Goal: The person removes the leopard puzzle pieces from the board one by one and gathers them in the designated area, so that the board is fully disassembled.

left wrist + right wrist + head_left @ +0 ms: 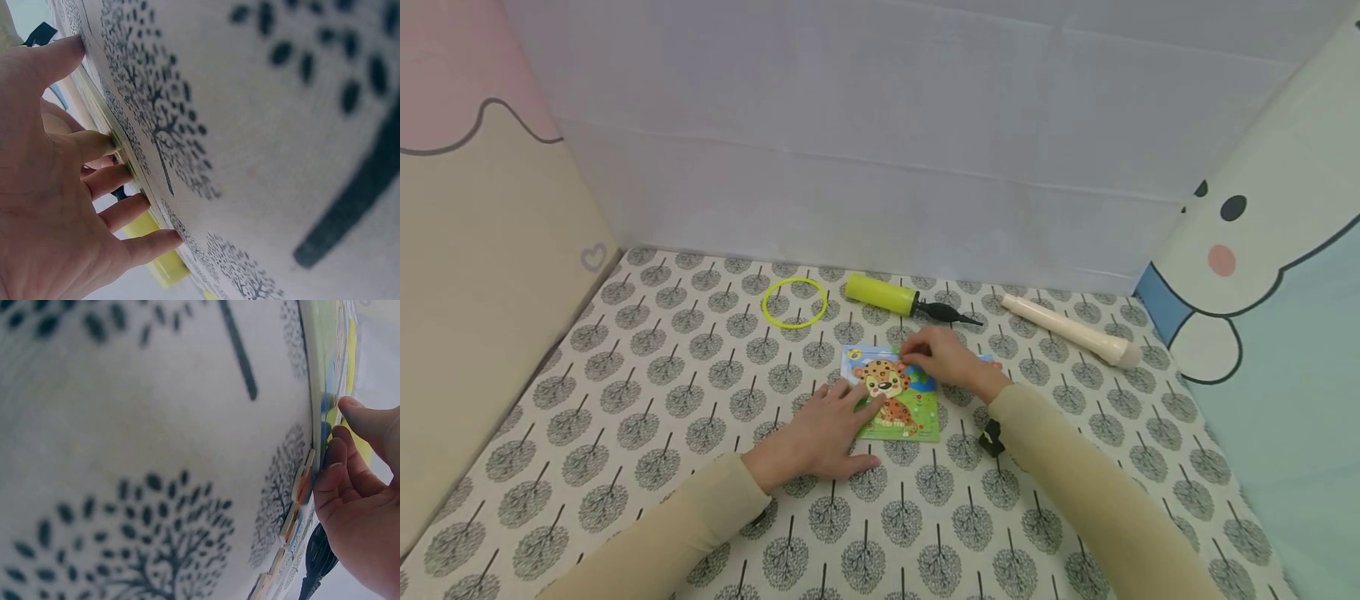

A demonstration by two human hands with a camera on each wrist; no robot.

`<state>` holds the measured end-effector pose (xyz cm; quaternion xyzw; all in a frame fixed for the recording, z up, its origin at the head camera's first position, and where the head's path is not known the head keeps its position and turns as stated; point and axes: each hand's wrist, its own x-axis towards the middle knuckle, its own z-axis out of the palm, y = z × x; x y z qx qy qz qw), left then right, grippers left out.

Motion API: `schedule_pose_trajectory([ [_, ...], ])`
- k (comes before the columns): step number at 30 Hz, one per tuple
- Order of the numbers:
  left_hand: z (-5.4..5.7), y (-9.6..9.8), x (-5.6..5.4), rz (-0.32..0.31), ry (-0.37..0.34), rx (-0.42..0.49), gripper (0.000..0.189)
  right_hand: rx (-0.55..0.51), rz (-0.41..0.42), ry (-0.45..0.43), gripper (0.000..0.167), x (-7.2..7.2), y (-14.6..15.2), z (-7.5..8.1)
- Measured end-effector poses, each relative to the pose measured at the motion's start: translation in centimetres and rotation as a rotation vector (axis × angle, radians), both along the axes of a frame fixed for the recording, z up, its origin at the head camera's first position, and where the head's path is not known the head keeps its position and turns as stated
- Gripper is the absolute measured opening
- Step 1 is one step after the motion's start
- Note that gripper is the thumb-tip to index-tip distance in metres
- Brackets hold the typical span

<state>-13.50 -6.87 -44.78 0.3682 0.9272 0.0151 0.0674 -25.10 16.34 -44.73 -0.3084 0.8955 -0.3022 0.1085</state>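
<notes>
A flat picture puzzle board (928, 421) with a spotted leopard on a green and blue scene lies on the patterned cloth. My left hand (826, 429) rests on its left side, fingers spread and fairly straight, thumb out on the cloth. At the leopard's upper right, near its ear, my right hand (943, 357) has thumb and curled fingers together. It seems to pinch a small puzzle piece there, mostly hidden by the fingertips. Several loose puzzle pieces (302, 478) lie beyond the board's edge in the right wrist view; one loose piece (996, 364) shows past the right hand.
Behind the board lie a yellow ring (765, 310) and a yellow hand pump (880, 294) with a black nozzle. A cream rod (1067, 327) with a rounded end is at the back right. A black object (992, 437) shows beside the right sleeve. Fabric walls enclose the back and sides.
</notes>
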Motion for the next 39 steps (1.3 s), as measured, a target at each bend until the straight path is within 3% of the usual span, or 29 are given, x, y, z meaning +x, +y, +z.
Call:
schedule_pose_trajectory([
  [5,0.02,-0.06,0.05,0.001,0.000,0.007,0.087,0.004,0.026,0.011,0.014,-0.01,-0.06,0.08],
  [16,0.14,-0.07,0.09,0.001,-0.002,0.011,0.087,0.123,0.102,0.102,0.009,-0.31,-0.46,0.18],
  [33,0.12,-0.04,0.03,-0.005,0.011,0.012,0.087,0.132,0.115,0.121,0.006,-0.27,-0.66,0.26],
  [39,0.20,-0.01,0.04,-0.006,0.007,0.020,0.087,0.179,0.114,0.142,0.004,-0.36,-0.82,0.03],
])
